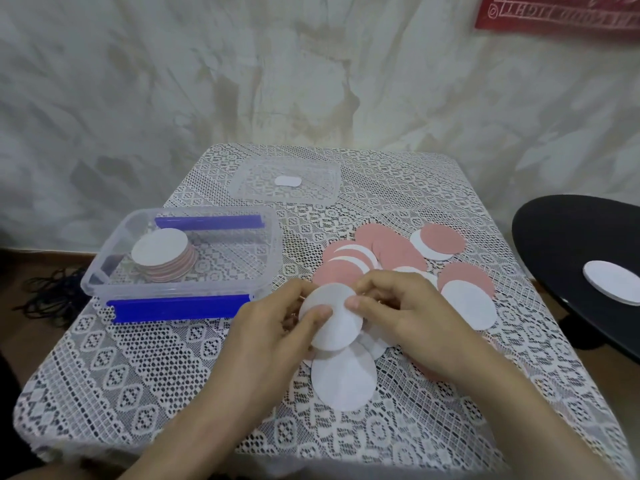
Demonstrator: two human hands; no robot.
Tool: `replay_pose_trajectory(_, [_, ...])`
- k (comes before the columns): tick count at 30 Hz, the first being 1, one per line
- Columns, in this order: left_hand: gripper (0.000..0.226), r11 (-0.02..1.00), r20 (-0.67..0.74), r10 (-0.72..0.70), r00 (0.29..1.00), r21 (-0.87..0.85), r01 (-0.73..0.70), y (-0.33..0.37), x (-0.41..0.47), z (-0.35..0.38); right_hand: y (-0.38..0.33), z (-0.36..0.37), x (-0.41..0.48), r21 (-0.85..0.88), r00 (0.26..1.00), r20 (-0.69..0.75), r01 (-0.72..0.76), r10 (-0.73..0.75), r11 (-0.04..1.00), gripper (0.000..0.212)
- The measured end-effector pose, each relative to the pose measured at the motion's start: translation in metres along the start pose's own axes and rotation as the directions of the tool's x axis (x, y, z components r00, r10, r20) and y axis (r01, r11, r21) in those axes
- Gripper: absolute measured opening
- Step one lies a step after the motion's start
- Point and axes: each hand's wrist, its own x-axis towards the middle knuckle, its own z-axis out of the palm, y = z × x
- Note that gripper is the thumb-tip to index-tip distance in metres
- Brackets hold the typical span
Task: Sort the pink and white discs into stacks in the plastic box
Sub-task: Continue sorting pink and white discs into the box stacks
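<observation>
Both hands hold one white disc (332, 323) just above the table's middle. My left hand (273, 327) pinches its left edge with the thumb on top. My right hand (398, 306) pinches its right edge. Under and behind them lies a loose pile of pink and white discs (384, 251), and another white disc (343, 375) lies nearest me. At the left stands the clear plastic box (273, 251) with blue clips, holding one stack of discs (164, 254) with a white disc on top.
The box's clear lid (287, 181) lies at the table's far side. A black round stool (568, 244) at the right carries a white disc (613, 282). A lace cloth (138, 358) covers the table. Black cables (52, 289) lie on the floor at left.
</observation>
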Motion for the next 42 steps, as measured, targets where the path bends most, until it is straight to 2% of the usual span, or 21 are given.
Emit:
replay_pose_trajectory(2, [0.007, 1.000, -0.031, -0.018, 0.999, -0.014, 0.018, 0.000, 0.002, 0.001, 0.002, -0.003, 0.002, -0.046, 0.996, -0.093, -0.009, 0.004, 0.999, 0.009])
replay_pose_trajectory(5, [0.018, 0.994, -0.057, -0.098, 0.994, -0.045, 0.096, 0.000, 0.005, 0.004, 0.007, -0.010, 0.013, -0.265, 0.974, -0.228, -0.045, -0.017, 0.963, 0.012])
replay_pose_trajectory(6, [0.020, 0.992, -0.062, -0.120, 0.991, -0.046, 0.117, 0.000, 0.006, 0.004, 0.006, -0.011, 0.018, -0.348, 0.973, -0.231, -0.074, -0.009, 0.934, 0.016])
replay_pose_trajectory(9, [0.019, 0.991, -0.036, -0.133, 0.990, -0.001, 0.133, 0.002, 0.006, 0.006, 0.004, -0.006, 0.030, -0.574, 0.987, -0.148, -0.141, 0.068, 0.806, 0.051])
replay_pose_trajectory(11, [0.018, 0.989, -0.028, -0.145, 0.989, 0.000, 0.146, 0.004, 0.007, 0.007, 0.002, -0.001, 0.035, -0.647, 0.987, -0.131, -0.157, 0.093, 0.746, 0.060])
replay_pose_trajectory(15, [0.019, 0.984, -0.035, -0.179, 0.983, -0.023, 0.179, 0.006, 0.008, 0.007, -0.001, -0.003, 0.040, -0.564, 0.976, -0.173, -0.206, 0.130, 0.800, 0.051])
replay_pose_trajectory(18, [0.017, 0.987, -0.031, -0.160, 0.987, 0.016, 0.161, 0.005, 0.009, 0.007, 0.002, -0.004, 0.040, -0.464, 0.966, -0.238, -0.201, 0.097, 0.863, 0.031])
replay_pose_trajectory(21, [0.014, 0.990, -0.026, -0.133, 0.991, 0.052, 0.135, 0.001, 0.009, 0.005, 0.009, -0.008, 0.037, -0.372, 0.952, -0.290, -0.208, 0.099, 0.905, 0.024])
replay_pose_trajectory(24, [0.013, 0.990, -0.037, -0.121, 0.992, 0.066, 0.123, -0.001, 0.008, 0.003, 0.013, -0.010, 0.030, -0.412, 0.943, -0.333, -0.165, 0.020, 0.896, 0.016])
replay_pose_trajectory(25, [0.013, 0.990, -0.040, -0.119, 0.992, 0.066, 0.122, -0.001, 0.007, 0.003, 0.013, -0.011, 0.029, -0.362, 0.934, -0.356, -0.145, 0.007, 0.921, 0.015])
replay_pose_trajectory(27, [0.016, 0.991, -0.040, -0.117, 0.992, 0.066, 0.119, -0.001, 0.006, 0.002, 0.007, -0.016, 0.024, -0.027, 0.926, -0.374, -0.074, 0.059, 0.997, 0.015])
replay_pose_trajectory(28, [0.018, 0.991, -0.042, -0.115, 0.992, 0.065, 0.118, -0.001, 0.005, 0.002, 0.004, -0.019, 0.021, 0.141, 0.934, -0.343, -0.056, 0.102, 0.988, 0.013])
replay_pose_trajectory(29, [0.019, 0.991, -0.045, -0.117, 0.992, 0.059, 0.120, -0.001, 0.005, 0.002, 0.002, -0.022, 0.017, 0.240, 0.950, -0.288, -0.049, 0.119, 0.970, 0.011])
replay_pose_trajectory(33, [0.023, 0.991, -0.023, -0.131, 0.991, -0.015, 0.131, 0.002, 0.003, 0.003, 0.000, -0.014, 0.002, 0.211, 0.989, -0.117, -0.066, 0.092, 0.975, 0.006])
replay_pose_trajectory(38, [0.025, 0.994, 0.019, -0.079, 0.997, -0.080, 0.080, 0.005, 0.000, 0.006, 0.002, 0.007, 0.000, 0.104, 0.994, -0.075, -0.073, 0.081, 0.992, 0.022])
replay_pose_trajectory(42, [0.012, 0.997, 0.050, -0.069, 0.996, -0.039, 0.071, 0.002, -0.001, 0.005, 0.002, 0.011, 0.002, 0.113, 0.993, -0.087, -0.066, 0.076, 0.991, 0.018])
